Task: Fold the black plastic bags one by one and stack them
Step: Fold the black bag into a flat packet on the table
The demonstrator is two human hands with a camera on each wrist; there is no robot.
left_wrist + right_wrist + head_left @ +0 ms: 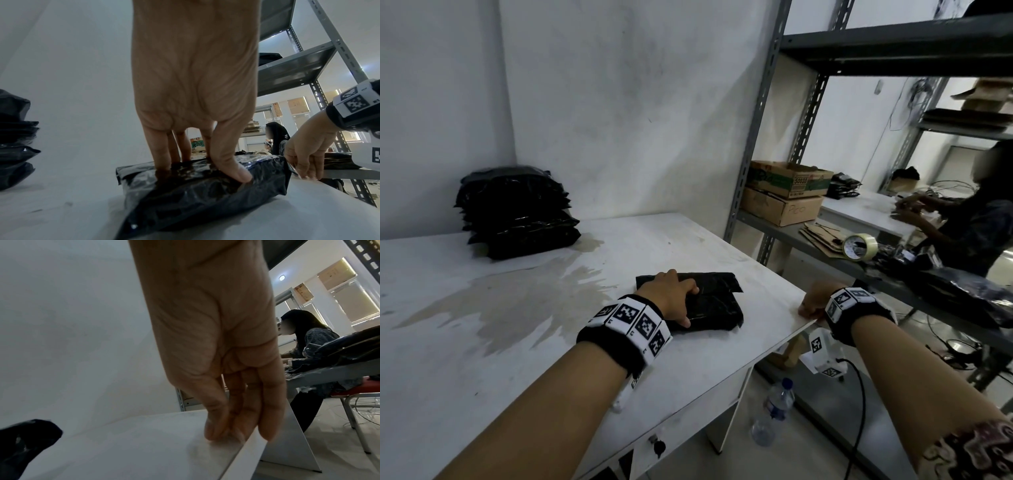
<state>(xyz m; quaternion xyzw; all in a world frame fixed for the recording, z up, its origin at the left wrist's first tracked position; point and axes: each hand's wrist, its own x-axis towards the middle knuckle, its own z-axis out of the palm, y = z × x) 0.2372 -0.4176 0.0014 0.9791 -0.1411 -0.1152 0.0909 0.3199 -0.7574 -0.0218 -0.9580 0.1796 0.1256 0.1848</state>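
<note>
One folded black plastic bag [707, 303] lies near the right edge of the white tabletop [517, 342], pinned under the left hand [671, 296]; in the left wrist view its fingers [162, 146] run straight down onto the glossy plastic, with the thumb pressing the near side. The right hand [813, 303] rests at the tabletop's right edge, just beside the bag but apart from it, fingers straight and close together, tips on the rim, holding nothing. A stack of folded black bags [517, 212] sits in the far left corner against the white wall [619, 102]. A broad pale stain [510, 308] spreads across the tabletop between stack and bag. To the right stands a grey metal shelf rack [825, 240] carrying cardboard boxes [784, 195] and a tape roll [859, 246]. A water bottle [774, 411] stands on the floor below. Another person [976, 219] sits beyond the rack.
</note>
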